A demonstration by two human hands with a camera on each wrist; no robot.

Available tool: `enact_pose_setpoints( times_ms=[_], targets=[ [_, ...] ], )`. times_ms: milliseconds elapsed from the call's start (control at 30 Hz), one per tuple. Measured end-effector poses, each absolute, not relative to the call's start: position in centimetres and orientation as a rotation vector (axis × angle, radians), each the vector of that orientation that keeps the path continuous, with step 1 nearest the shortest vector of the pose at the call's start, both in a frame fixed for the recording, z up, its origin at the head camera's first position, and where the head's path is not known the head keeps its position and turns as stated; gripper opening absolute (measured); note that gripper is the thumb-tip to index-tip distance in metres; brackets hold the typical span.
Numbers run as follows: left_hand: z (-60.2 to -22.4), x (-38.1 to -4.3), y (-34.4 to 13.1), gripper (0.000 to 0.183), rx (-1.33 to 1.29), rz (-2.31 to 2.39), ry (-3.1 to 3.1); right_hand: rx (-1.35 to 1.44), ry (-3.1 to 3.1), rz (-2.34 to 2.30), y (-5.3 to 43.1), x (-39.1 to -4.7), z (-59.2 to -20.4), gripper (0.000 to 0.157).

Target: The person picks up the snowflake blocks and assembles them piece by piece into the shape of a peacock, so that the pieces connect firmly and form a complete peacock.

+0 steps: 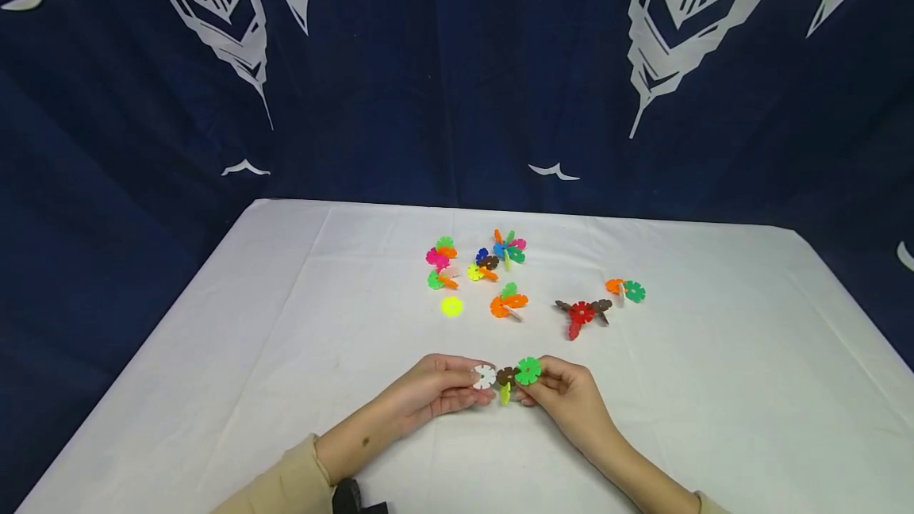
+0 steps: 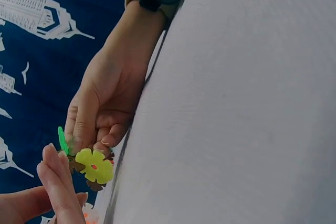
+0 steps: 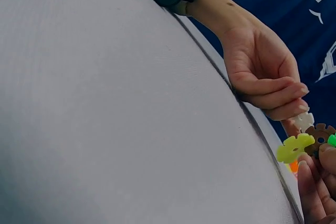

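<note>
Both hands hold a small cluster of notched, flower-shaped plastic discs above the white table. In the head view my left hand (image 1: 444, 389) pinches the white disc (image 1: 484, 377) at its left end. From the other side my right hand (image 1: 570, 393) pinches the green disc (image 1: 528, 370), thumb and fingers close behind it. Between them sits a brown disc (image 1: 506, 376), with a yellow disc (image 1: 505, 394) sticking down from it. The right wrist view shows the yellow disc (image 3: 295, 148) meeting the brown disc (image 3: 319, 138) at an angle, the white disc (image 3: 304, 120) behind.
Beyond the hands lie several joined disc clusters: a red and brown one (image 1: 581, 313), an orange and green one (image 1: 508, 303), a small orange and green one (image 1: 633, 291) and a multicoloured one (image 1: 509, 248). A loose yellow disc (image 1: 451, 306) lies left. Dark blue curtain (image 1: 457, 101) hangs behind.
</note>
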State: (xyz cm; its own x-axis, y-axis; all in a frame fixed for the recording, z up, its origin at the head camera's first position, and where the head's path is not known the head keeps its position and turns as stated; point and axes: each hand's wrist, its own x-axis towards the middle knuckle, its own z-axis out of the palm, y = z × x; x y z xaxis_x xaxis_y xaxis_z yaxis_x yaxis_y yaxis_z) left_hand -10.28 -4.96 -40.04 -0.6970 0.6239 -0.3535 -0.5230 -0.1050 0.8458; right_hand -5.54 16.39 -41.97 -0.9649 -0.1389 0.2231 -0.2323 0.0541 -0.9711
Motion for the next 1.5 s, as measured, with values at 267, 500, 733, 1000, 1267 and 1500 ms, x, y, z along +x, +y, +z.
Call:
enact_pose_setpoints(
  times_ms=[267,500,733,1000,1267,1500],
  targets=[
    [-40.2,-10.1,-4.9,0.032,0.102,1.892,1.378,0.356,-2.256,1.997,16.1,-5.4,-42.1,0.007],
    [-40.3,-9.9,-5.0,0.033,0.106,1.922,1.372,0.393,-2.241,1.919,16.0,-5.2,-42.1,0.010],
    [-40.5,-9.9,-5.2,0.034,0.156,1.896,1.387,0.434,-2.245,1.885,15.7,-5.2,-42.1,0.014],
    [-40.4,-9.7,-5.1,0.031,0.179,1.878,1.414,0.554,-2.232,1.751,15.6,-5.1,-42.5,0.023],
    [-40.3,-9.4,-4.7,0.030,0.177,1.899,1.444,0.616,-2.240,1.459,15.4,-5.1,-42.3,0.032],
    [-40.5,-9.1,-4.3,0.030,0.173,1.930,1.468,0.618,-2.231,1.373,15.2,-5.1,-42.0,0.036]
  ],
)
